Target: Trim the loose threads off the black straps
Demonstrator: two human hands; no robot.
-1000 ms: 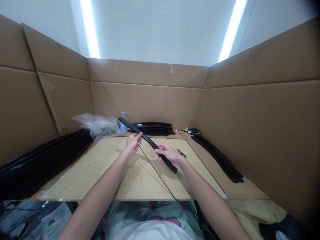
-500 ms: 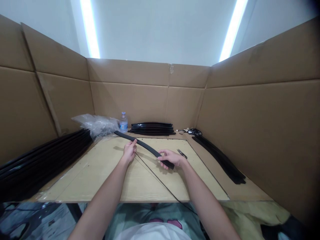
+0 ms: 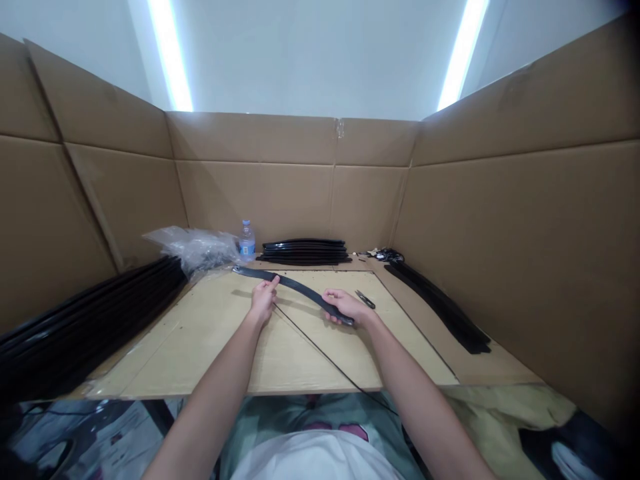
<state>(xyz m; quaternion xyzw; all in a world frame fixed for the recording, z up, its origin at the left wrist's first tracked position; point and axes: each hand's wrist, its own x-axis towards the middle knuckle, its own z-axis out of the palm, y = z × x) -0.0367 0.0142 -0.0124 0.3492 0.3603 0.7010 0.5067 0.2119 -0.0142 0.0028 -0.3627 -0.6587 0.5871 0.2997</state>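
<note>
A long, slightly curved black strip (image 3: 303,288) slants across the middle of the board, its far end up to the left. My left hand (image 3: 264,299) grips it left of its middle, thumb on top. Closed round its near right part is my right hand (image 3: 344,305). A thin black cord (image 3: 320,348) runs from beside my left hand down over the table's front edge. Small thread snips (image 3: 365,299) lie on the board just beyond my right hand. What the strip is made for I cannot tell.
Black strips are stacked at the left (image 3: 95,313), at the back (image 3: 305,252) and along the right (image 3: 437,307). A clear plastic bag (image 3: 197,250) and a water bottle (image 3: 247,241) stand back left. Cardboard walls (image 3: 255,187) enclose three sides. A small dark tangle (image 3: 387,255) lies back right.
The strip has been turned about its length, so a shinier face now shows. Both hands keep hold of it and sit slightly further right. The camera view has shifted a little.
</note>
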